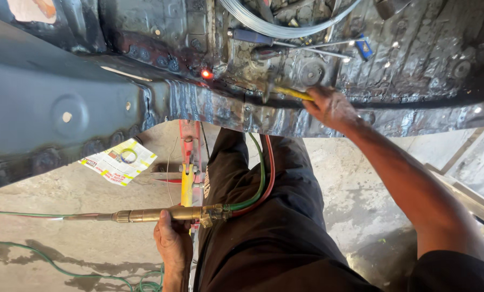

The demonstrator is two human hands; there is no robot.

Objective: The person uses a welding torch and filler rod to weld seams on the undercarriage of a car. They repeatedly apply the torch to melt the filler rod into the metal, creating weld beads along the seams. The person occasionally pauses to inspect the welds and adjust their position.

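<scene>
My left hand (171,240) is wrapped around the brass torch (161,215), held level and low over the concrete floor (80,216), its green and red hoses (261,186) looping back over my dark trousers (274,216). My right hand (331,105) is up at the blackened car floor panel (242,108), gripping a yellow-handled tool (290,93) against the seam. A small spot (206,74) glows red-orange on that seam, just left of the tool, so I judge the metal has been heated and the working of it is under way, not finished. A wire coil (285,24) and screwdrivers (301,48) lie on the panel; a printed paper (117,162) rests on the floor.
</scene>
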